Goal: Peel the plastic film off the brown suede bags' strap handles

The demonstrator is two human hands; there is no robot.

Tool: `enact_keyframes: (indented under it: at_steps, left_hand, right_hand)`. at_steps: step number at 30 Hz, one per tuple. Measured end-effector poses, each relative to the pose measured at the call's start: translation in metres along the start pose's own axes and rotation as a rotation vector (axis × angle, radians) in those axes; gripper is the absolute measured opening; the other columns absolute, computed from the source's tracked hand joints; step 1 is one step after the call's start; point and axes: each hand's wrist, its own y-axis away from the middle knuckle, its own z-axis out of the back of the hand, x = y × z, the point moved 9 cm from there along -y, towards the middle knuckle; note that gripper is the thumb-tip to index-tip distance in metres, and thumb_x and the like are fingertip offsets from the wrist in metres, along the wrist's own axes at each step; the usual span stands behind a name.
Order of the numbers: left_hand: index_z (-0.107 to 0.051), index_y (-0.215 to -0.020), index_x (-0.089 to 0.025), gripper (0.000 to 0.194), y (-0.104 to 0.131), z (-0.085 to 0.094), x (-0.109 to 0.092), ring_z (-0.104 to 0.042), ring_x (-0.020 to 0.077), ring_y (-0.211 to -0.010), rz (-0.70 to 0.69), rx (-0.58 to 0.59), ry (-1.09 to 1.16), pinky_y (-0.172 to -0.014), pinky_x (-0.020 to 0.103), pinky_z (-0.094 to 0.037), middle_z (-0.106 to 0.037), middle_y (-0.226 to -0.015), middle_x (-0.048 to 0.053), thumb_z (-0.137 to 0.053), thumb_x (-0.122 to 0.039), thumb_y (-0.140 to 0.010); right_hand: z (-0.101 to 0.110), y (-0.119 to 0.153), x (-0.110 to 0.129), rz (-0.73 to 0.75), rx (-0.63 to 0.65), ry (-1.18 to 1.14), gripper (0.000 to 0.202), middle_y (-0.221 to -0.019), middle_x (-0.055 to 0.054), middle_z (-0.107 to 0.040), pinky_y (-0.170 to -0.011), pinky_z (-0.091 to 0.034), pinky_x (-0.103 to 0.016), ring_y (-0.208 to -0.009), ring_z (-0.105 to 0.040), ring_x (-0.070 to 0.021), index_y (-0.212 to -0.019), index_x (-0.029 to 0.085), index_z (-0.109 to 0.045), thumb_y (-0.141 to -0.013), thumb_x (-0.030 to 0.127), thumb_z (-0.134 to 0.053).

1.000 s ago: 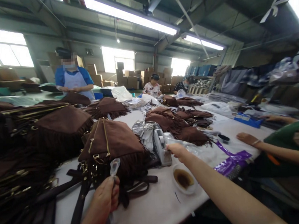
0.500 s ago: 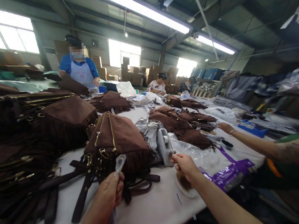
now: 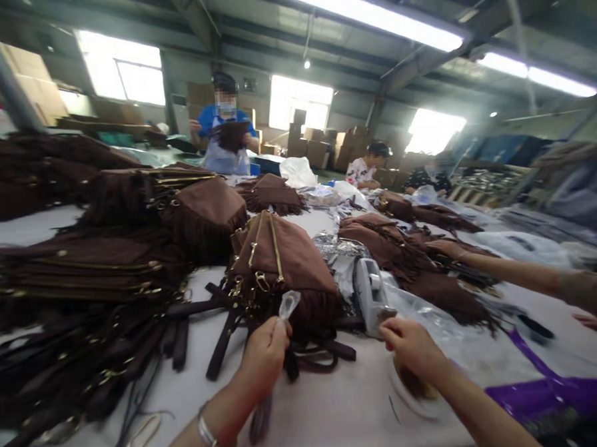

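My left hand [image 3: 265,355] is closed around a twisted clear plastic sleeve [image 3: 289,304], whose end sticks up above the fingers. A dark, strap-like length [image 3: 261,419] hangs below that hand. My right hand [image 3: 418,350] pinches at the front end of a grey tape dispenser [image 3: 368,290]; the tape between the fingertips is too small to make out. A brown fringed bag [image 3: 300,253] with gold zips stands just beyond my left hand, its dark straps [image 3: 330,352] lying on the table. Under my right forearm sits a round white dish [image 3: 413,404] with something brown in it.
Stacked brown bags [image 3: 71,275] and straps fill the left. More fringed bags [image 3: 390,245] lie beyond the dispenser. A co-worker's arm [image 3: 511,272] reaches in from the right, above a purple plastic bag [image 3: 558,397]. Across the table a person in blue [image 3: 226,127] holds a brown piece.
My view has swung left, so the scene sits further right. Both hands keep their grips. The co-worker's arm on the right now reaches over the brown bags; the person in blue has lifted a fringed piece.
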Motion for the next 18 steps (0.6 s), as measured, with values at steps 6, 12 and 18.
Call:
enact_keyframes:
  at_steps: [6,12,18]
  left_hand:
    - [-0.053,-0.076,-0.019,0.034,0.013,0.01,-0.03,-0.045,0.0129,-0.055,-0.277,-0.117,-0.398,-0.054,0.025,-0.033,-0.049,-0.062,-0.002,-0.032,-0.036,-0.096]
    - [-0.053,-0.08,-0.018,0.033,0.018,0.008,-0.039,-0.056,0.0169,-0.067,-0.405,-0.145,-0.744,-0.062,0.028,-0.04,-0.06,-0.074,0.006,-0.027,-0.028,-0.099]
    - [-0.056,-0.091,-0.016,0.027,0.015,0.005,-0.03,-0.062,0.0217,-0.07,-0.408,-0.14,-1.024,-0.059,0.031,-0.045,-0.064,-0.081,0.01,-0.03,-0.02,-0.096]
  right_hand:
    - [-0.099,0.037,0.109,0.18,0.449,-0.299,0.032,-0.062,0.0,-0.06,-0.047,-0.034,-0.022,-0.048,-0.046,-0.0097,-0.082,0.015,-0.066,-0.086,0.043,-0.052]
    - [-0.14,0.015,0.165,0.191,0.395,-0.263,0.036,-0.044,0.003,-0.048,-0.041,-0.027,-0.021,-0.04,-0.037,-0.007,-0.05,0.018,-0.052,-0.08,0.037,-0.057]
    - [-0.154,-0.008,0.158,0.086,0.419,-0.092,0.029,-0.038,0.004,-0.046,-0.037,-0.021,-0.021,-0.035,-0.034,-0.0059,-0.048,0.018,-0.054,-0.074,0.029,-0.061]
